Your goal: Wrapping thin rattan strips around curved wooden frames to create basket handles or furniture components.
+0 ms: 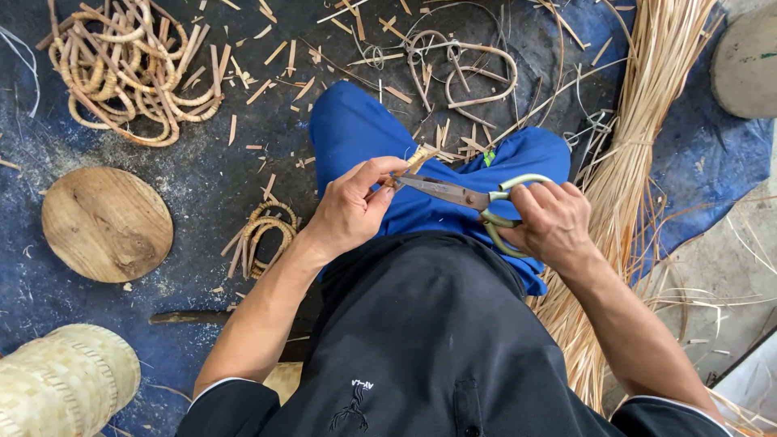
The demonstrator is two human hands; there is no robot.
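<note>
One pair of scissors (453, 193), gripped in the right hand (550, 222), with the blades closing on one short cane piece (414, 160) pinched in the left hand (352, 206), right over the blue-trousered lap. Around them: one round wooden disc (107, 224), one woven basket (65, 380), two coiled rattan piles (129, 73), and one big bundle of strips (639, 137).

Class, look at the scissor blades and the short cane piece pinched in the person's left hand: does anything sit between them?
Nothing visible does. The left hand pinches the short tan cane piece, and the steel scissors with pale green handles, held in the right hand, already reach it with their blade tips.
</note>
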